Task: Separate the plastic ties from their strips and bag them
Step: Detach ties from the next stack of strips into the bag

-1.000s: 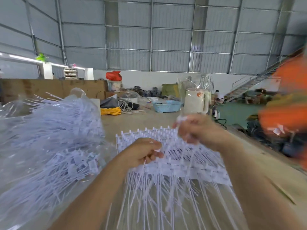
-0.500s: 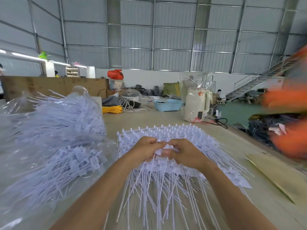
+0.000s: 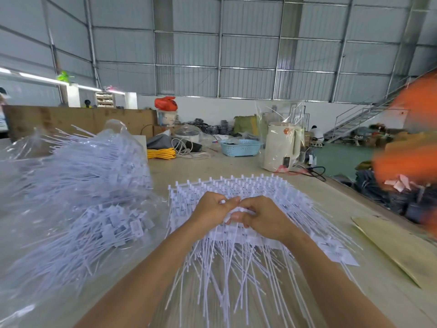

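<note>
Stack of white tie strips [image 3: 272, 192] laid flat on table [image 3: 354, 209]. One tie is pinched between left hand [image 3: 210, 209] and right hand [image 3: 262, 217], fingers curled, above the stack; filled clear bag [image 3: 71, 197] lies just left

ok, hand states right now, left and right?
Left hand: fingers curled, pinching a plastic tie on the stack of strips.
Right hand: curled, gripping the same tie.
</note>
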`<control>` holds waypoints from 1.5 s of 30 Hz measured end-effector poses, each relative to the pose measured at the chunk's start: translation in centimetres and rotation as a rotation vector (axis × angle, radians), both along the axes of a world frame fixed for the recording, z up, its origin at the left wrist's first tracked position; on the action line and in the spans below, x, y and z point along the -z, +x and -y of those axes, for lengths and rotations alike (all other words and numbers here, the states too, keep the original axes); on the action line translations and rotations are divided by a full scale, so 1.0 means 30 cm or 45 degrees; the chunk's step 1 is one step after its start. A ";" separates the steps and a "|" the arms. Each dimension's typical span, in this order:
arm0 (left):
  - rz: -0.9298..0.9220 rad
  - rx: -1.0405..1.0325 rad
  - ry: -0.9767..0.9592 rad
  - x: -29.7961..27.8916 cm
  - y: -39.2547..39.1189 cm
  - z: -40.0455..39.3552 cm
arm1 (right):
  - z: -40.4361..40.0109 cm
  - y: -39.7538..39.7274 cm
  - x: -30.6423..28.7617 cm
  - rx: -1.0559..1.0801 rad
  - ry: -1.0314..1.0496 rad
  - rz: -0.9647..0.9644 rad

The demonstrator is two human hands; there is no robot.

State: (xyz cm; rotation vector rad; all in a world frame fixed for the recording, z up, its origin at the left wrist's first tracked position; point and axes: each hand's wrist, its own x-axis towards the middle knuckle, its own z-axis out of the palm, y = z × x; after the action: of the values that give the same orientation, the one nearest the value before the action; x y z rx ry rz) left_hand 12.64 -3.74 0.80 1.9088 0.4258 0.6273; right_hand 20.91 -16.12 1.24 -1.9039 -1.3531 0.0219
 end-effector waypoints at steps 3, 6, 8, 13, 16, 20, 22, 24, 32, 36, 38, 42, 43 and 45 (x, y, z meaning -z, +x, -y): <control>-0.090 -0.049 -0.085 -0.026 0.000 0.006 | -0.004 0.002 -0.001 0.015 0.073 0.110; -0.255 0.011 -0.363 -0.085 -0.034 0.016 | -0.007 0.028 0.014 0.128 0.010 0.359; -0.234 0.205 -0.669 -0.168 -0.092 0.018 | 0.014 0.065 0.020 0.275 -0.089 0.515; 0.348 0.402 -0.428 -0.448 -0.321 0.015 | 0.064 0.091 0.008 0.189 0.147 0.052; 0.396 -0.037 0.158 -0.533 -0.417 -0.067 | 0.043 0.060 -0.001 0.132 0.248 0.048; -0.218 -0.369 0.605 -0.472 -0.425 -0.275 | 0.035 0.067 0.013 0.157 0.269 0.022; -0.648 -0.366 0.729 -0.375 -0.415 -0.374 | 0.032 0.077 0.026 0.174 0.271 -0.023; -1.012 -0.274 0.759 -0.263 -0.413 -0.445 | 0.028 0.081 0.033 0.194 0.269 -0.030; -1.270 -0.373 0.853 -0.171 -0.387 -0.510 | 0.014 0.075 0.022 0.162 0.248 0.007; -1.201 -0.519 1.119 -0.221 -0.319 -0.422 | 0.021 0.062 0.016 0.128 0.273 -0.023; -0.780 -0.494 1.057 -0.231 -0.260 -0.326 | 0.013 0.052 0.010 0.114 0.294 -0.092; -0.240 -0.002 0.533 -0.177 -0.122 -0.073 | 0.000 0.030 -0.011 0.153 0.292 -0.214; -0.252 0.081 0.464 -0.153 -0.088 -0.030 | 0.001 0.028 -0.013 0.131 0.295 -0.202; -0.218 0.148 0.360 -0.104 -0.027 0.026 | 0.011 0.020 -0.014 0.062 0.281 -0.175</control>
State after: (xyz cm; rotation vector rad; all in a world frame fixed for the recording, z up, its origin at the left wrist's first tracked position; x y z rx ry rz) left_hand 11.84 -4.51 3.91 2.2498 0.3448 0.4675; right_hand 21.52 -16.45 1.67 -1.7171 -1.1664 -0.0199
